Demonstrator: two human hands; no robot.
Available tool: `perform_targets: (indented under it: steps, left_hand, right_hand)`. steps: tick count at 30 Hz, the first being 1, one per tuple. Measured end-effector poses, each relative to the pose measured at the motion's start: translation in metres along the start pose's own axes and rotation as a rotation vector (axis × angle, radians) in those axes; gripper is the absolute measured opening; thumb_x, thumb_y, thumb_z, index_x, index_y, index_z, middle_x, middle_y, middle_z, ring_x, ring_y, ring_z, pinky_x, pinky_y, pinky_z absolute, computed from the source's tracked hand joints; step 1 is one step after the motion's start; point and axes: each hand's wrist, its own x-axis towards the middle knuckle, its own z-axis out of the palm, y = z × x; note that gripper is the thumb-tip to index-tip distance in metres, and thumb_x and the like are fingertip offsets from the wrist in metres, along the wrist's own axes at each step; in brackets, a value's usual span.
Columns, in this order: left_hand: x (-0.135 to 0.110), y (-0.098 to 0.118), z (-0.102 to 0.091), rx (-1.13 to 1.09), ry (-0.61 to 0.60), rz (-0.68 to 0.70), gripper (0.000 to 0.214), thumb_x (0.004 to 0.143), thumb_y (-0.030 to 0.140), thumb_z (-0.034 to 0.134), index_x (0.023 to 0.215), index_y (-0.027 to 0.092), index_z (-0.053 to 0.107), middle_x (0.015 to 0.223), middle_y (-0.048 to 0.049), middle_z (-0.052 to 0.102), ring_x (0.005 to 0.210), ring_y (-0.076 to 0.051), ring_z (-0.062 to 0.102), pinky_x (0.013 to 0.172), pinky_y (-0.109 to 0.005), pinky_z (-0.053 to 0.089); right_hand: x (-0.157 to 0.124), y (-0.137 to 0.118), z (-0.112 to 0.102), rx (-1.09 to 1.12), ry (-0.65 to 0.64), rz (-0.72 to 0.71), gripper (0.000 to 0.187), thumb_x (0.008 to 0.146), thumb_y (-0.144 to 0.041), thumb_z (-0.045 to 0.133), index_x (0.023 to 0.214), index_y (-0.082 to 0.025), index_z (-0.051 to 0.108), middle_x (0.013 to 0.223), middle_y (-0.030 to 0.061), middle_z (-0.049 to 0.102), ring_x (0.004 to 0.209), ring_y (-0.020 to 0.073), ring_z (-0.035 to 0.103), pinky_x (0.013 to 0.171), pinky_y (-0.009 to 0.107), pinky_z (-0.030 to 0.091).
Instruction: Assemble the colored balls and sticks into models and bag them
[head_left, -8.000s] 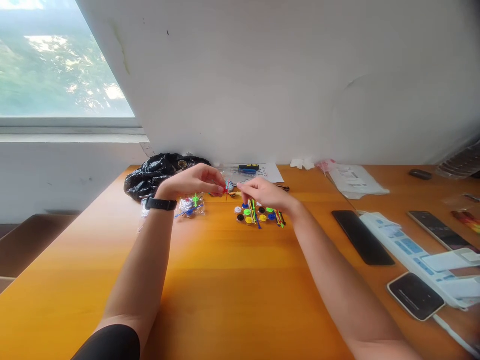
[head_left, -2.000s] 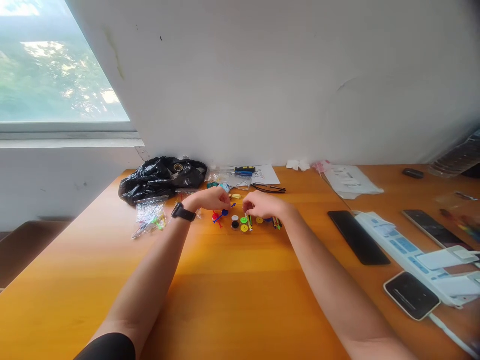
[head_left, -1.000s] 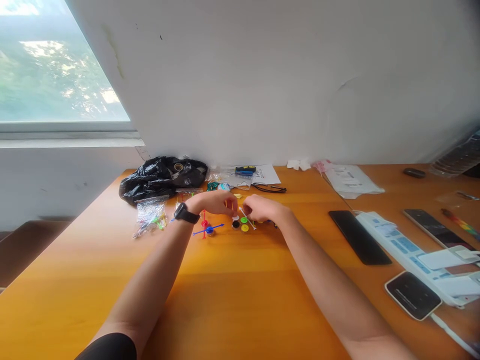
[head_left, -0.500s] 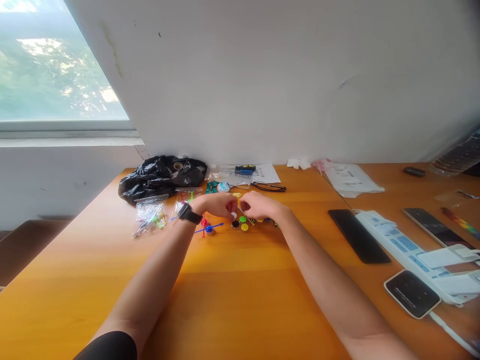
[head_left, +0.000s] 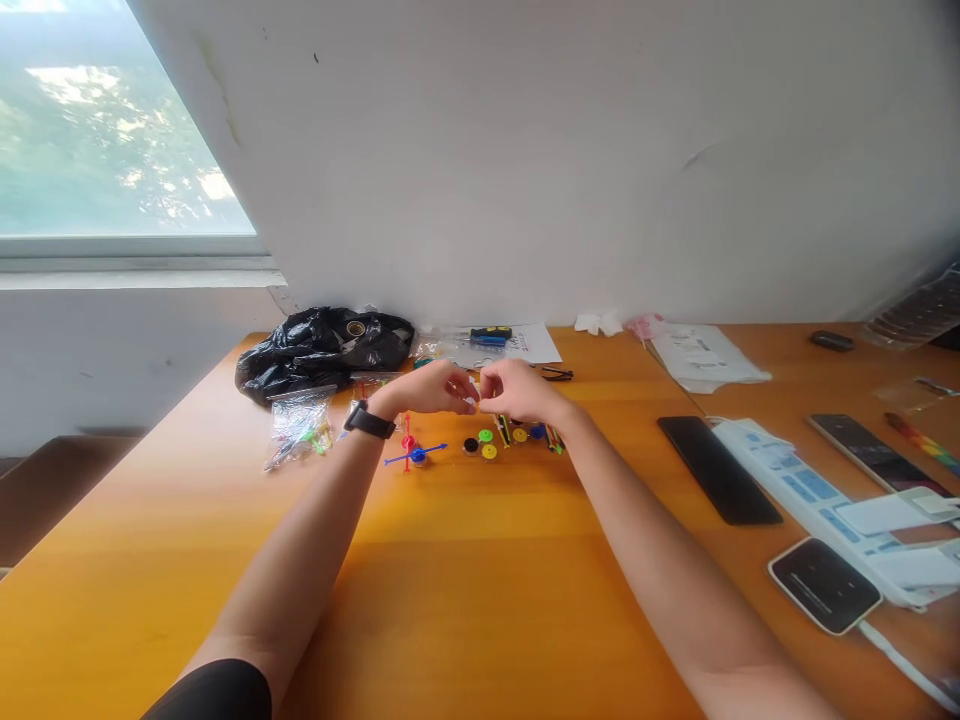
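Observation:
My left hand point(head_left: 439, 388) and my right hand point(head_left: 519, 390) meet above the far part of the table, fingertips nearly touching. Fingers of the left pinch a small white piece point(head_left: 472, 402), partly hidden. My right hand is also closed in a pinch; what it holds, if anything, is too small to make out. Below them lie a black disc point(head_left: 470, 446), a green disc point(head_left: 486, 436) and yellow discs point(head_left: 489, 453). Thin coloured sticks point(head_left: 502, 431) and a blue disc point(head_left: 537, 432) sit under my right wrist. A blue arrow spinner point(head_left: 418, 457) stands beside a red one point(head_left: 407, 441).
Behind my left forearm are clear bags of small parts point(head_left: 300, 425) and a black plastic bag point(head_left: 322, 350). Screwdrivers point(head_left: 490, 338) lie on paper at the back. To the right are a phone point(head_left: 718, 470), a power strip point(head_left: 795, 490) and a white-framed device point(head_left: 823, 586).
Both hands have risen from the discs and moved slightly away from me. The white piece near my left fingertips has left the table with them. More discs and sticks show below.

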Motion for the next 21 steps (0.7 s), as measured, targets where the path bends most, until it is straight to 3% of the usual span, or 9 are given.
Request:
perform_targets:
  steps: [5,9,13,17,21]
  left_hand:
    - [-0.003,0.004,-0.005,-0.275,0.086,0.041,0.020,0.082,0.030,0.082,0.098,0.017,0.081,0.089,-0.0071,0.081,0.086,-0.020,0.076,0.077,-0.029,0.058]
    - [-0.008,0.011,-0.008,-0.442,0.166,0.051,0.033,0.081,0.035,0.087,0.107,0.016,0.081,0.102,-0.0095,0.081,0.090,-0.020,0.077,0.083,-0.031,0.060]
    - [-0.010,0.014,-0.009,-0.493,0.227,0.053,0.037,0.080,0.035,0.089,0.110,0.016,0.081,0.102,-0.0098,0.081,0.087,-0.019,0.075,0.078,-0.029,0.060]
    - [-0.010,0.015,-0.010,-0.531,0.272,0.079,0.041,0.080,0.036,0.090,0.114,0.015,0.080,0.103,-0.0106,0.080,0.090,-0.020,0.075,0.080,-0.030,0.061]
    - [-0.010,0.016,-0.011,-0.538,0.288,0.095,0.041,0.080,0.039,0.090,0.113,0.016,0.080,0.111,-0.0122,0.079,0.091,-0.020,0.076,0.079,-0.030,0.061]
  right_hand:
    - [0.002,-0.004,-0.004,0.236,0.163,-0.044,0.030,0.073,-0.027,0.078,0.099,-0.019,0.066,0.081,0.0005,0.069,0.067,0.0156,0.062,0.060,0.026,0.046]
    - [0.002,-0.010,-0.011,0.237,0.223,-0.110,0.018,0.089,-0.034,0.069,0.098,-0.019,0.070,0.093,0.0057,0.074,0.083,0.0195,0.067,0.076,0.031,0.052]
    - [0.001,-0.015,-0.016,0.211,0.279,-0.123,0.024,0.102,-0.039,0.055,0.103,-0.019,0.069,0.104,0.0069,0.075,0.096,0.0211,0.066,0.089,0.034,0.050]
    - [0.001,-0.016,-0.017,0.204,0.331,-0.054,0.030,0.105,-0.043,0.049,0.099,-0.019,0.066,0.089,0.0030,0.066,0.081,0.0182,0.057,0.077,0.030,0.045]
    - [0.000,-0.017,-0.018,0.334,0.264,-0.007,0.027,0.104,-0.037,0.048,0.111,-0.021,0.068,0.081,-0.0004,0.057,0.073,0.0163,0.052,0.068,0.028,0.042]
